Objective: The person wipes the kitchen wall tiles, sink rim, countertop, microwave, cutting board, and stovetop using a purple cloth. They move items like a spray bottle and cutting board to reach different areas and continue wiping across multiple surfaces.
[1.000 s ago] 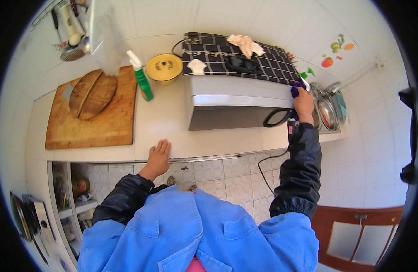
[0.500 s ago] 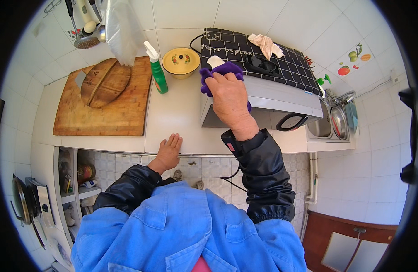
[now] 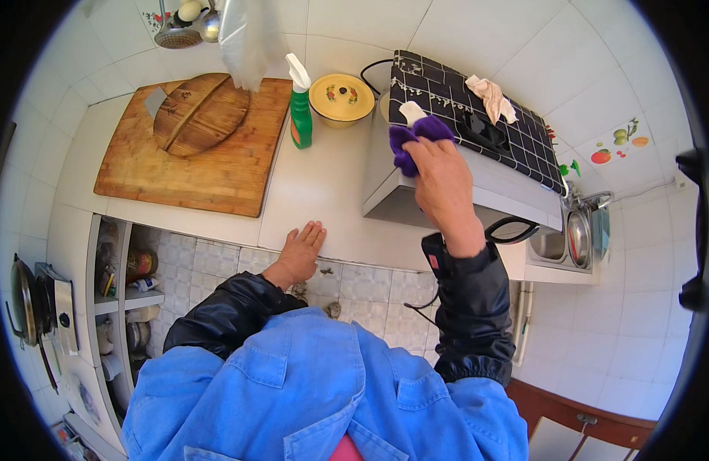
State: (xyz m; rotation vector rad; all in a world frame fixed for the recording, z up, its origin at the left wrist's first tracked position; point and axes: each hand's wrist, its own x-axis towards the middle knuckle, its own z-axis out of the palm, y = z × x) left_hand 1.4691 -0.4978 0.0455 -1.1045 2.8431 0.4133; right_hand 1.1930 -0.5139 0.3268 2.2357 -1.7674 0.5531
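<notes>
head: purple cloth (image 3: pixel 405 144); long axis unclear

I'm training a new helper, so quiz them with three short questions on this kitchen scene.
1. What colour is the cloth in the right hand?
2. True or false: the left hand grips a spray bottle.
3. What lies on the cutting board? a) round wooden lid; b) yellow pot; c) frying pan
Key: 1. Purple. 2. False; it rests at the front edge of the counter. 3. a.
</notes>
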